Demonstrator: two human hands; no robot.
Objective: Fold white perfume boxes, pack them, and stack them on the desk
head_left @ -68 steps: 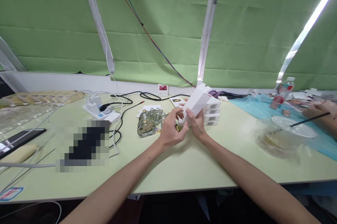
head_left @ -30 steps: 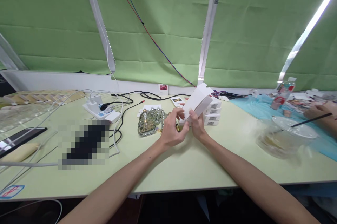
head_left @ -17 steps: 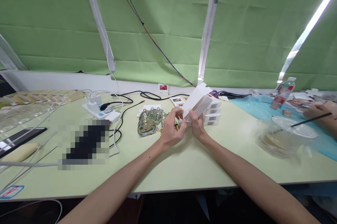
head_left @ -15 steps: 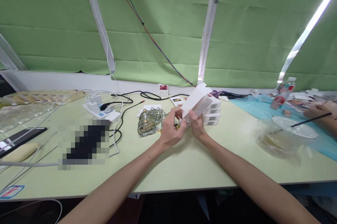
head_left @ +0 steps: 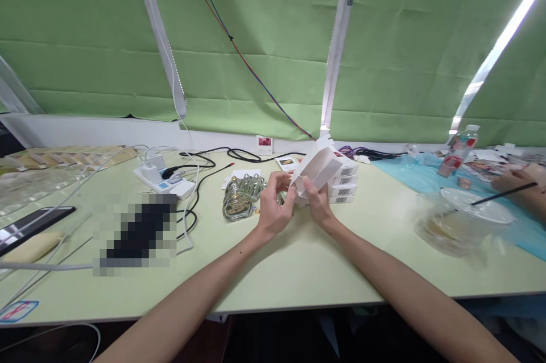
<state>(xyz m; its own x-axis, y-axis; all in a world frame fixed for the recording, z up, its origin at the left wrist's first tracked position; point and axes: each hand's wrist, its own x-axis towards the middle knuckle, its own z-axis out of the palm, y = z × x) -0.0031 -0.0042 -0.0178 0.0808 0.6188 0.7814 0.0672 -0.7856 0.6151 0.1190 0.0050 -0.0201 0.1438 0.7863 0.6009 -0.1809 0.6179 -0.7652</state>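
Note:
Between my two hands, raised above the table, is a white cardboard box (head_left: 321, 168), tilted, with its long side gaping and loose flaps at its top. My left hand (head_left: 275, 203) pinches the box's left flap between thumb and fingers. My right hand (head_left: 319, 203) grips the lower right part, thumb on the near wall. Right behind it stands a stack of white boxes (head_left: 344, 186) with barcode labels, partly hidden by the held box. Left of my left hand sit several glass bottles (head_left: 239, 203) with gold-coloured details.
A power strip (head_left: 166, 181) with tangled cables, a blurred-out dark object (head_left: 139, 232) and a phone (head_left: 36, 226) lie on the left. At right are a lidded plastic cup (head_left: 458, 221) with a black straw, a bottle (head_left: 459, 149) on blue sheeting, and another person's hand (head_left: 518, 181).
The box's near side has spread wider, so more of its inside shows. My left hand has shifted slightly left with the flap, and my right hand stays about where it was.

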